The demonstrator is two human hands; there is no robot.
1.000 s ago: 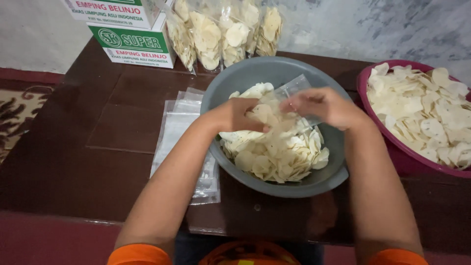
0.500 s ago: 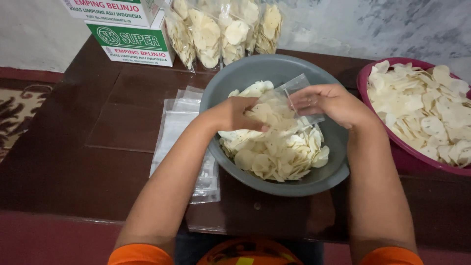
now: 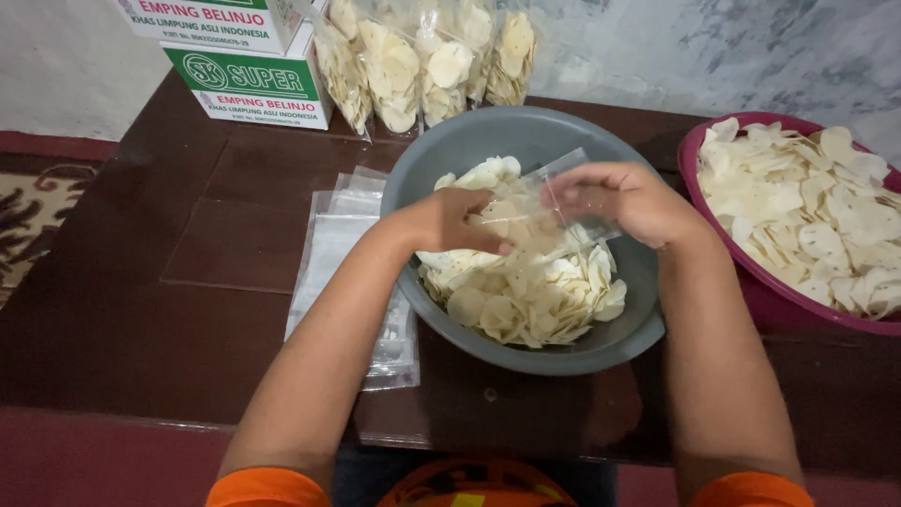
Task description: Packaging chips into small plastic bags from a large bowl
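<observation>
Since the frame half a second back, the right hand [image 3: 624, 199] has shifted slightly left and the clear plastic bag [image 3: 554, 202] now tilts more across the heap; the left hand [image 3: 457, 221] is almost unchanged. Camera has drifted a little.

Left hand: over the grey basin [image 3: 441, 155], fingers curled around a few pale chips [image 3: 511, 282], fingertips at the bag's mouth. Closed on chips, though how many cannot be told.

Right hand: pinches the upper edge of the clear plastic bag, holding it open above the chip heap. Bag sits between both hands, inside the basin's rim, touching the chips below it.

Grey basin: on the dark brown table [image 3: 216, 244], roughly half full of chips.

Surroundings: stack of empty clear bags [image 3: 343, 253] lying flat just left of the basin. Filled bags of chips [image 3: 422, 61] standing at the table's far edge, behind the basin. Green-and-white cartons [image 3: 249, 66] to their left. Maroon basin [image 3: 751, 291] heaped with chips at right, near the grey one.
</observation>
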